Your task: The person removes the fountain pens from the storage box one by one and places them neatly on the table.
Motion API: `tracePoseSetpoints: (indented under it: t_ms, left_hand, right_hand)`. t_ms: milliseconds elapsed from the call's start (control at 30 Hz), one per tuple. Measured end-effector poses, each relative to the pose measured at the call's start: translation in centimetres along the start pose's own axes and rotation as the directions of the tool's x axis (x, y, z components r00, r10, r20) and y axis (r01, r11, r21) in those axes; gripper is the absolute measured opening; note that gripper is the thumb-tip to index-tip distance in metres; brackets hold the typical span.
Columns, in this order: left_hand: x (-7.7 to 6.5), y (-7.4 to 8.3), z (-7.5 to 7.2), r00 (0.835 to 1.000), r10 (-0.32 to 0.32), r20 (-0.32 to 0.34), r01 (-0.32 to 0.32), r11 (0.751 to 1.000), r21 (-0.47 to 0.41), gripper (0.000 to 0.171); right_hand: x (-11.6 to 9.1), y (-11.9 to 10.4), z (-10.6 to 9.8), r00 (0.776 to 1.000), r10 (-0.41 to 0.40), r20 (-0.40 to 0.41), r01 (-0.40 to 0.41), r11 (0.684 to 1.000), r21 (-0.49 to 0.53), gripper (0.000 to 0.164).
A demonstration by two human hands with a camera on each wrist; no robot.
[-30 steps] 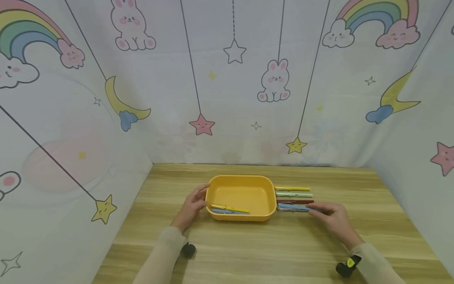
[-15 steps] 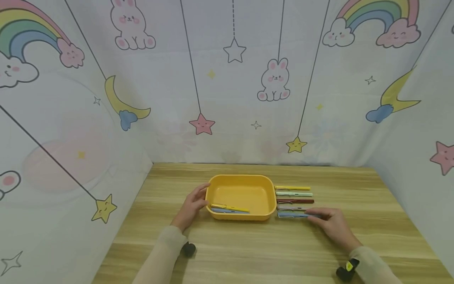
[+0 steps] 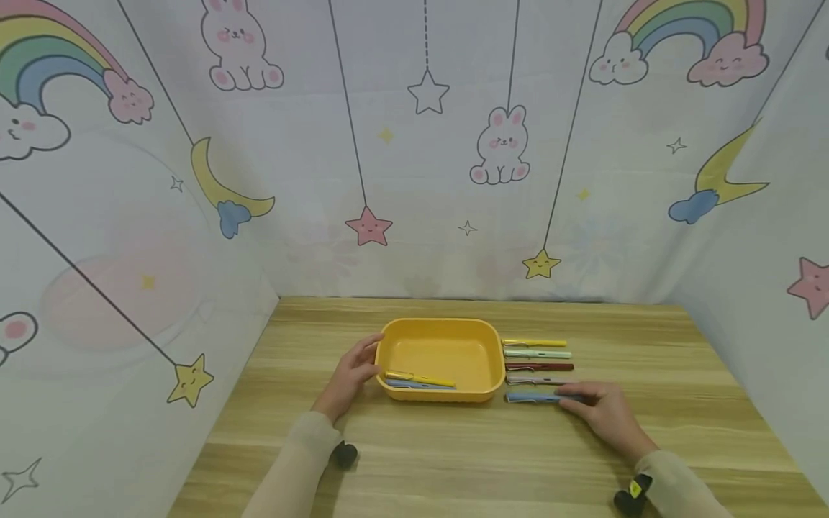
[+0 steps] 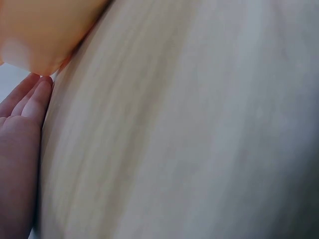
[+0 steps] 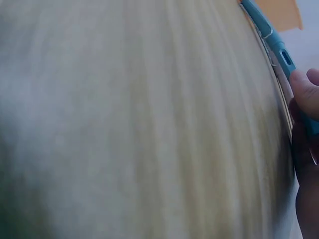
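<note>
My right hand (image 3: 605, 411) pinches a blue pen (image 3: 531, 398) near its right end, between thumb and fingers. The pen lies level at the front of a row; its clip and cap point left, seen also in the right wrist view, where the pen (image 5: 264, 27) looks teal. Behind it lie a pale pinkish-grey pen (image 3: 532, 380), a dark red pen (image 3: 540, 367), a light green pen (image 3: 537, 354) and a yellow pen (image 3: 534, 343). With extended fingers, my left hand (image 3: 348, 378) touches the left side of a yellow-orange box (image 3: 447, 324).
Inside the box, along its front wall, lie another yellow pen (image 3: 421, 379) and another blue pen (image 3: 411, 386). The wooden table (image 3: 440, 460) reaches back to a printed cloth wall (image 3: 427, 180). Cloth stands at both sides too.
My right hand has drawn the blue pen toward the front, away from the pinkish-grey pen, leaving a gap between them. The left hand and the box stay put.
</note>
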State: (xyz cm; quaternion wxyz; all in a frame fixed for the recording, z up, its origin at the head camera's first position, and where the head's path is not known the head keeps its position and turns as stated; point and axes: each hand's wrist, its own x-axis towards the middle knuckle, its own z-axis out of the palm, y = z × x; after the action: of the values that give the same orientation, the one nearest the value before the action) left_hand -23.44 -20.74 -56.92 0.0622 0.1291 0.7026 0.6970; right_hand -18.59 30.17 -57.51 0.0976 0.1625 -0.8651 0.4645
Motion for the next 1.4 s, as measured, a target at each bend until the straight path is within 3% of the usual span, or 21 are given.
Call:
tracePoseSetpoints:
  t_ms: [200, 467, 1067, 1400]
  left_hand:
    - [0.0, 0.0, 0.0, 1.000, -0.010, -0.014, 0.011, 1.000, 0.016, 0.061]
    - [0.1, -0.2, 0.0, 1.000, 0.011, -0.003, -0.011, 1.000, -0.003, 0.061]
    - [0.2, -0.2, 0.0, 0.999, 0.038, 0.014, -0.038, 0.999, -0.012, 0.062]
    - [0.0, 0.0, -0.1, 1.000, 0.019, 0.018, -0.019, 1.000, 0.003, 0.062]
  right_hand:
    - [0.0, -0.1, 0.4, 0.998, -0.059, -0.011, 0.057, 0.987, -0.150, 0.024]
    - [0.2, -0.5, 0.6, 0.996, -0.088, -0.025, 0.080, 0.969, -0.234, 0.025]
    - [0.4, -0.7, 0.6, 0.993, -0.096, -0.066, 0.075, 0.963, -0.260, 0.027]
    - [0.4, -1.0, 0.6, 0.993, -0.102, -0.066, 0.079, 0.956, -0.284, 0.027]
